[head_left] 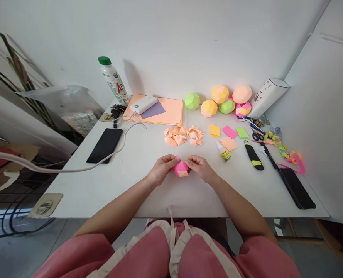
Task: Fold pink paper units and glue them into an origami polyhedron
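Observation:
Between my hands, just above the front half of the table, is a small pink and peach folded-paper piece [181, 170] with flat facets. My left hand [162, 168] pinches its left side, thumb on top. From the right, the fingers of my right hand [200, 166] grip its other edge. Beyond them lies a pile of folded peach paper units [175, 136], with a smaller cluster of the same units [195, 136] beside it. Right of my hands are a glue bottle [224, 152] and some peach paper pieces [229, 144].
Several finished paper balls [220, 94] sit against the wall. Yellow [214, 130], pink [229, 132] and green paper squares [242, 133] lie before them. Rightward are a utility knife [253, 155], scissors [258, 136] and paper scraps. A phone [105, 146], white cable and bottle [113, 82] occupy the left.

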